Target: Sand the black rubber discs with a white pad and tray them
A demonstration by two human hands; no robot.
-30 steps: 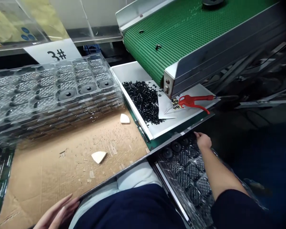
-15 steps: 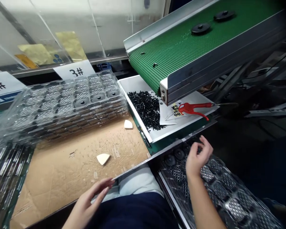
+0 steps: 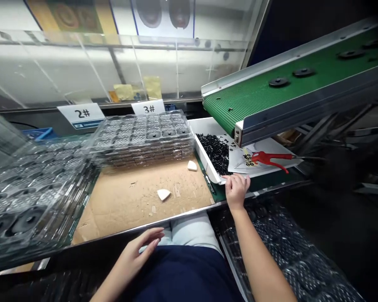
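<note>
My right hand (image 3: 237, 189) is at the near corner of the white tray (image 3: 210, 167), its fingers bent over the rim. Inside that tray lies a heap of small black parts (image 3: 217, 152), beside a red air blow gun (image 3: 267, 158) resting on a printed sheet. Low over my lap hangs my left hand (image 3: 141, 248), holding nothing, with its fingers stretched out and the thumb apart. Beyond it, two white wedge-shaped pieces, a nearer one (image 3: 163, 194) and a farther one (image 3: 192, 166), lie on the cardboard sheet (image 3: 119, 205).
A green conveyor belt (image 3: 255, 98) slopes down over the tray, carrying several black disc-like parts (image 3: 279, 82). Stacks of clear plastic trays stand at the back (image 3: 138, 140) and left (image 3: 28, 188). More dark moulded trays (image 3: 296, 247) lie below right.
My right hand has moved up and left from above the lower trays to the white tray's corner. My left hand keeps its pose. The view has turned left and up.
</note>
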